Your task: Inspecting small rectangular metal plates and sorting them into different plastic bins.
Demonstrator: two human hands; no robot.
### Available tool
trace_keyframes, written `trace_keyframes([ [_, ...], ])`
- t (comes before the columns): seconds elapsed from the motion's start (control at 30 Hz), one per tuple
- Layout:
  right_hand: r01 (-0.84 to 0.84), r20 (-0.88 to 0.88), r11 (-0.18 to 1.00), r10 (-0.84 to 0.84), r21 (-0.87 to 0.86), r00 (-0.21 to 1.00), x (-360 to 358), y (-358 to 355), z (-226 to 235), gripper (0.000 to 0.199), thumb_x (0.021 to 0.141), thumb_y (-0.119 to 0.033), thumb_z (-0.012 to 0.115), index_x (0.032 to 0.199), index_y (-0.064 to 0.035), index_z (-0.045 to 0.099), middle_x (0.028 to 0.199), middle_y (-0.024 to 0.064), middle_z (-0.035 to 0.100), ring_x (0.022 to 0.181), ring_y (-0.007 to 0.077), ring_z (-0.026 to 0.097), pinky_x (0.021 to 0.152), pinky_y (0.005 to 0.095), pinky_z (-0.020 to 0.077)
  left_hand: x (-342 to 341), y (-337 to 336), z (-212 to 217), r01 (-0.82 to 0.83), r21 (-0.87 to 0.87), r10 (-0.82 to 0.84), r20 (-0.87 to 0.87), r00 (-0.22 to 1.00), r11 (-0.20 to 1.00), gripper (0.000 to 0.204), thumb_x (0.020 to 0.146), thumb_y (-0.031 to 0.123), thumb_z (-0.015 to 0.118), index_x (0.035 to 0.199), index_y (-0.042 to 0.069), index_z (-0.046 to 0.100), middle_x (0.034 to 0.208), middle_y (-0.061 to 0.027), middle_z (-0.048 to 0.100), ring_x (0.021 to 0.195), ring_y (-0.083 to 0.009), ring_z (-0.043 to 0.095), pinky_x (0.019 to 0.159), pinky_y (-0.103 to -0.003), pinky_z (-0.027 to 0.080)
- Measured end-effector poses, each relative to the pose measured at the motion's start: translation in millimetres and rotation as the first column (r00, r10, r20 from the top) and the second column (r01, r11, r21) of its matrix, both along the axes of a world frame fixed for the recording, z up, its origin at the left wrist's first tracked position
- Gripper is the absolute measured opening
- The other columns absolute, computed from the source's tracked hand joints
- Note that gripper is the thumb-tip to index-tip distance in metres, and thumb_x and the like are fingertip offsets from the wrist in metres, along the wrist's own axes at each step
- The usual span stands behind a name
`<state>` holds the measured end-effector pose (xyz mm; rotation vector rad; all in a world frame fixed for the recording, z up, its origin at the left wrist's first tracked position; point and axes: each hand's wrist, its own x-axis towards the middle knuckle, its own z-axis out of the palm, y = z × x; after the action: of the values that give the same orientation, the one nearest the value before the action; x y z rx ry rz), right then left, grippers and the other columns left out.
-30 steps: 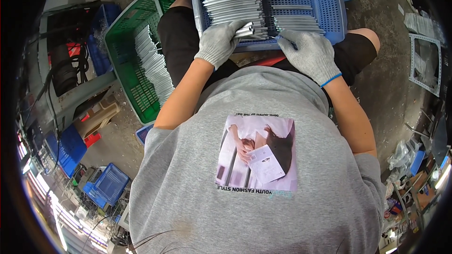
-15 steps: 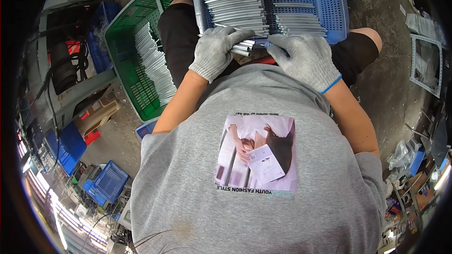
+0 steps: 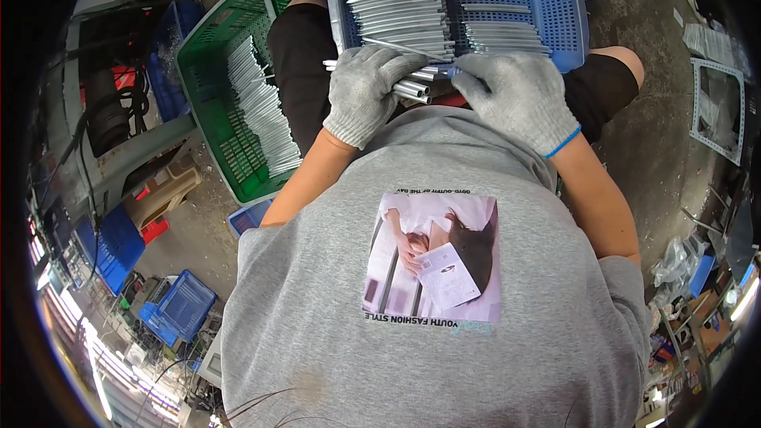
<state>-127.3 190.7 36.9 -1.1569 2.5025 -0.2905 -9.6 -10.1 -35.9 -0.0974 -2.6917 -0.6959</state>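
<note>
My left hand [image 3: 361, 83], in a grey knit glove, is closed round a small bundle of thin metal tubes [image 3: 414, 93]. Their open ends point to the right, and other ends stick out left of the glove. My right hand [image 3: 515, 91], gloved alike with a blue cuff edge, is closed in a pinch beside those ends. A small blue thing [image 3: 454, 72] shows at its fingertips; its kind is mostly hidden. Just beyond both hands a blue basket [image 3: 563, 16] holds a tall stack of tubes [image 3: 392, 0] on the left and a lower pile [image 3: 507, 38] on the right.
To the left stands a green basket [image 3: 208, 40] with many more tubes [image 3: 261, 111] in it. A grey metal machine frame [image 3: 143, 147] with dark cables is farther left. A blue crate [image 3: 182, 305] lies at the lower left. A white perforated frame [image 3: 717, 111] is at the right.
The tubes in my left hand have slid and tilted, with ends showing left of the glove. Both hands have shifted slightly, and the blue thing now sits close against the tube ends.
</note>
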Motion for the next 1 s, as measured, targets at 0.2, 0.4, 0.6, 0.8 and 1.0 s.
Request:
trace_keyframes([
  [0.2,0.028,0.080,0.999,-0.026,-0.021,0.996,-3.7,1.5,-6.4,0.019,0.092,-0.025,0.067,0.095,-0.0127,0.081,0.068,0.0063,0.073,0.051,0.0238,0.063,0.049,0.0355,0.0479,1.7,-4.2,-1.0,0.040,-0.040,-0.040,0.001,0.999,0.998,0.032,0.080,0.025,0.074,0.111,0.020,0.079,0.098,0.0031,0.075,0.086,-0.0175,0.068,0.086,-0.034,0.049],
  [0.4,0.043,0.134,0.997,-0.034,-0.068,0.990,-4.9,-0.9,0.8,0.020,0.091,-0.026,0.068,0.096,-0.0117,0.081,0.071,0.0063,0.074,0.053,0.0242,0.065,0.050,0.0355,0.0487,4.7,-8.1,-5.9,0.041,-0.037,-0.041,0.011,0.999,0.998,0.035,0.078,0.021,0.073,0.113,0.022,0.077,0.102,0.0045,0.075,0.091,-0.0177,0.068,0.086,-0.034,0.049],
  [0.6,0.058,0.137,0.996,-0.049,-0.066,0.989,-6.0,1.5,-12.9,0.021,0.092,-0.026,0.068,0.096,-0.0117,0.082,0.075,0.0066,0.076,0.056,0.0240,0.066,0.053,0.0351,0.0501,1.8,-8.5,-3.1,0.063,0.011,-0.064,0.021,0.998,0.998,0.034,0.078,0.021,0.074,0.112,0.021,0.078,0.099,0.0040,0.075,0.089,-0.0178,0.068,0.086,-0.034,0.049],
  [0.8,0.077,0.217,0.996,-0.067,-0.038,0.974,-6.8,-3.4,2.3,0.022,0.092,-0.028,0.067,0.098,-0.0127,0.082,0.076,0.0064,0.076,0.058,0.0239,0.066,0.055,0.0354,0.0505,-1.0,-7.3,-3.9,0.023,0.027,-0.022,-0.024,0.999,0.999,0.027,0.080,0.029,0.076,0.105,0.019,0.082,0.089,0.0027,0.075,0.079,-0.0158,0.065,0.082,-0.033,0.048],
  [1.0,0.064,0.203,0.998,-0.062,-0.005,0.977,-11.7,-1.9,-8.5,0.024,0.098,-0.034,0.064,0.095,-0.0163,0.081,0.067,0.0020,0.072,0.056,0.0193,0.065,0.054,0.0346,0.0541,-1.4,-6.8,-6.5,0.040,0.023,-0.040,-0.013,0.999,0.999,0.028,0.080,0.027,0.075,0.106,0.020,0.081,0.092,0.0032,0.075,0.080,-0.0161,0.066,0.083,-0.033,0.048],
])
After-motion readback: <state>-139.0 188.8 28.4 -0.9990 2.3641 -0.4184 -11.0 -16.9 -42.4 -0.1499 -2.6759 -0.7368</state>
